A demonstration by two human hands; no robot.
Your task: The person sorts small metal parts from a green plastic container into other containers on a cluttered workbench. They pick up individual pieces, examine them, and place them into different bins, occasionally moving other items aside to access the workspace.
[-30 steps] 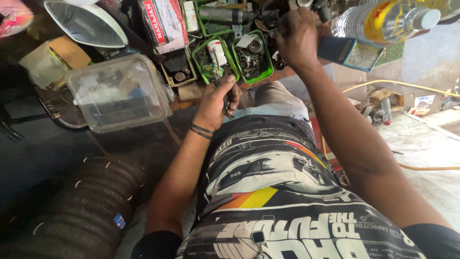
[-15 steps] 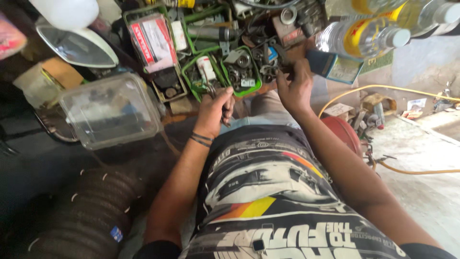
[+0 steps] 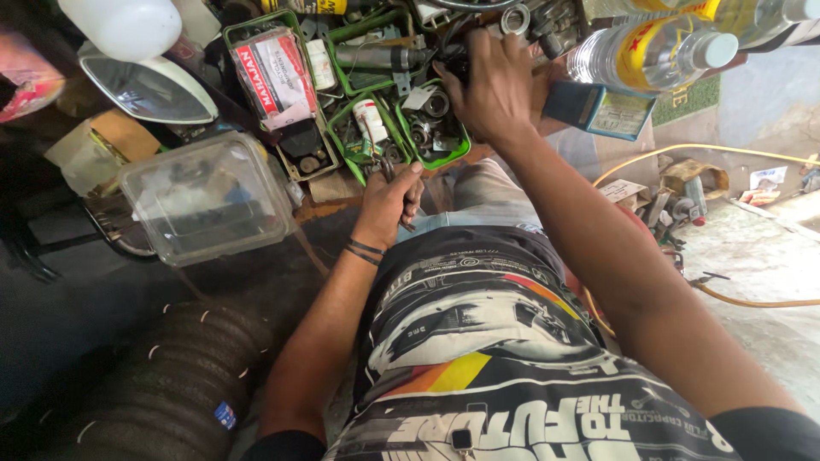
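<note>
- Pliers (image 3: 395,175), dark and slim, poking out near the bench's front edge.
- Our left hand (image 3: 389,203) is fisted round them.
- Our right hand (image 3: 491,90) reaches into a green tray (image 3: 444,158), fingers curled; can't tell on what.

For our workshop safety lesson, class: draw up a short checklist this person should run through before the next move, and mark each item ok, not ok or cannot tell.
1. Left hand has a firm grip on the pliers-like tool: ok, fingers closed round the handles.
2. Right hand clearly sees what it reaches for: cannot tell, the hand covers the parts beneath it.
3. Green tray sits steady on the shelf: ok, it lies flat among the other trays.
4. Water bottle is clear of the right arm: not ok, it lies close beside the wrist.
5. Clear plastic box is out of the way: ok, well off to the left hand's side.
</note>
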